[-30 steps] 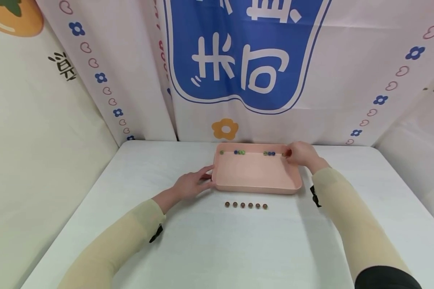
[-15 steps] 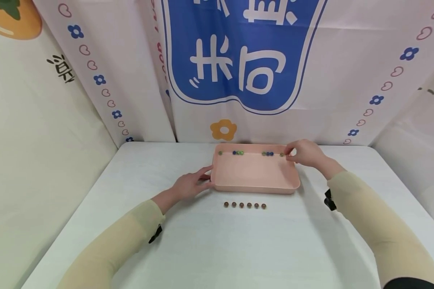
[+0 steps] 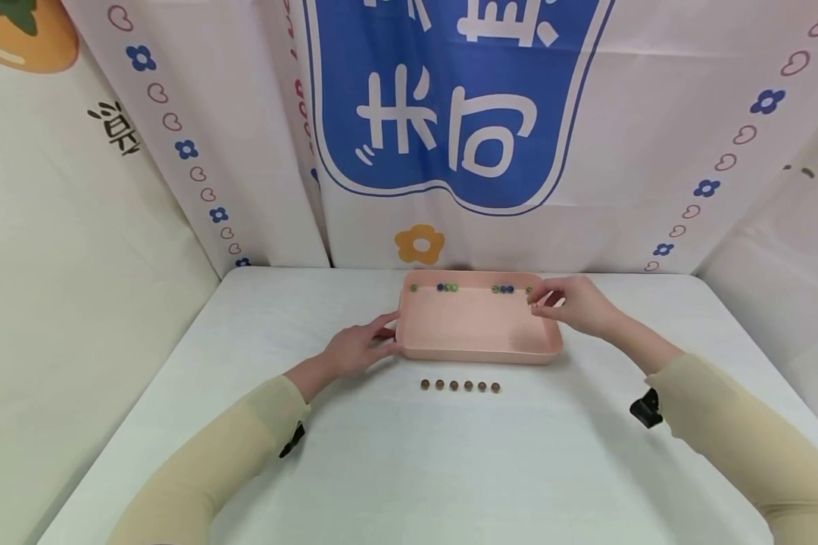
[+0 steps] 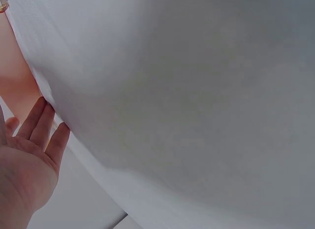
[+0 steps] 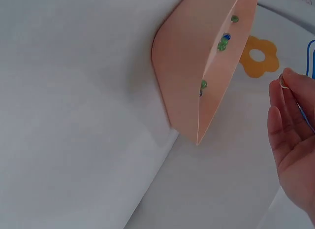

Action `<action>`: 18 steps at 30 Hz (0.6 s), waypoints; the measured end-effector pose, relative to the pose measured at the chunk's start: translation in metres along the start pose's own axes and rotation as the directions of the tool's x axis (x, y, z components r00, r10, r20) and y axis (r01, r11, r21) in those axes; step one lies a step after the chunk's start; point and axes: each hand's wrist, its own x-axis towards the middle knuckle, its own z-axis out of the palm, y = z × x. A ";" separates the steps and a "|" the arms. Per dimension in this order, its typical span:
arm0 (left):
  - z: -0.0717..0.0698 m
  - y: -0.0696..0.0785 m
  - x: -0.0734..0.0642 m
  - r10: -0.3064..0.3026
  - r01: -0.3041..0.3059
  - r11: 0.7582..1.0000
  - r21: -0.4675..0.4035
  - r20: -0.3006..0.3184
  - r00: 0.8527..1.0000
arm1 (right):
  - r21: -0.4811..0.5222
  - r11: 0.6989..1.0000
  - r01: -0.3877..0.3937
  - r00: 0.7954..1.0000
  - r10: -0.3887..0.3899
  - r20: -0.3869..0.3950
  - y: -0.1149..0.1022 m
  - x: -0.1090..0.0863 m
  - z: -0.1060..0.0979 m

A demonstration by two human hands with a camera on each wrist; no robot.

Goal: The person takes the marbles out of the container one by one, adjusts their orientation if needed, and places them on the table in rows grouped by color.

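Note:
A pink tray point(image 3: 477, 325) lies near the back of the white table. My left hand point(image 3: 357, 348) touches its left side with extended fingers, also seen by the left wrist camera. Over the tray's right end, my right hand point(image 3: 582, 304) pinches a small glassy marble point(image 5: 282, 81) between thumb and fingertips; its colour is hard to make out. Along the tray's back wall sit a green marble point(image 3: 413, 288) at the left, a blue-and-green cluster point(image 3: 448, 288), another green-and-blue cluster point(image 3: 503, 289), and a green marble point(image 3: 529, 291) close to my right fingertips.
Several brown marbles point(image 3: 454, 385) form a row on the table in front of the tray. Behind the table hangs a printed cloth point(image 3: 368, 227) with a blue badge and an orange flower. White cloth sides point(image 3: 95, 303) rise at left and right.
My right hand has drawn back from the tray's back right corner toward its front, uncovering the green marble there. The left hand stays at the tray's left side.

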 end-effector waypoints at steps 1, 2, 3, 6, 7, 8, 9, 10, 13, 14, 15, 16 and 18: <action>0.000 0.000 0.000 -0.002 0.002 1.000 0.000 0.000 1.000 | 0.010 1.000 0.006 1.000 -0.006 -0.001 -0.004 -0.004 0.001; 0.000 0.000 0.000 -0.005 0.005 1.000 -0.001 0.001 1.000 | 0.024 1.000 0.012 1.000 -0.012 0.000 -0.007 -0.007 0.003; -0.001 0.000 0.000 -0.003 0.003 1.000 0.001 0.001 1.000 | 0.037 0.999 0.018 1.000 -0.018 0.000 -0.010 -0.011 0.005; -0.001 0.000 0.000 -0.009 0.009 1.000 -0.001 0.006 1.000 | 0.077 0.997 0.032 0.999 -0.032 0.001 -0.017 -0.022 0.010; -0.001 0.000 0.000 -0.008 0.008 1.000 -0.001 0.007 1.000 | 0.088 0.995 0.042 0.999 -0.042 0.000 -0.019 -0.026 0.011; -0.001 0.000 0.000 -0.006 0.006 1.000 -0.002 0.008 1.000 | 0.098 0.994 0.052 0.999 -0.052 -0.001 -0.021 -0.029 0.013; -0.001 0.000 0.000 -0.003 0.003 1.000 -0.001 0.006 1.000 | 0.105 0.992 0.063 0.998 -0.063 -0.003 -0.022 -0.033 0.015; -0.001 0.000 0.000 -0.005 0.005 1.000 -0.003 0.006 1.000 | 0.115 0.991 0.070 0.998 -0.070 -0.005 -0.023 -0.036 0.017; 0.000 -0.001 0.000 -0.004 0.004 1.000 -0.003 0.003 1.000 | 0.146 0.986 0.082 0.997 -0.082 -0.008 -0.025 -0.045 0.024; 0.000 -0.001 0.000 -0.005 0.005 1.000 -0.003 0.002 1.000 | 0.157 0.984 0.084 0.996 -0.084 -0.007 -0.026 -0.048 0.027; 0.000 -0.001 0.000 -0.004 0.004 1.000 -0.001 0.001 1.000 | 0.169 0.982 0.083 0.997 -0.083 -0.006 -0.026 -0.051 0.029; 0.000 -0.001 0.000 -0.007 0.007 1.000 -0.002 0.002 1.000 | 0.180 0.980 0.081 0.997 -0.082 -0.003 -0.026 -0.053 0.032; 0.000 0.000 0.000 -0.010 0.010 1.000 -0.001 0.002 1.000 | 0.202 0.976 0.077 0.997 -0.080 0.011 -0.026 -0.057 0.037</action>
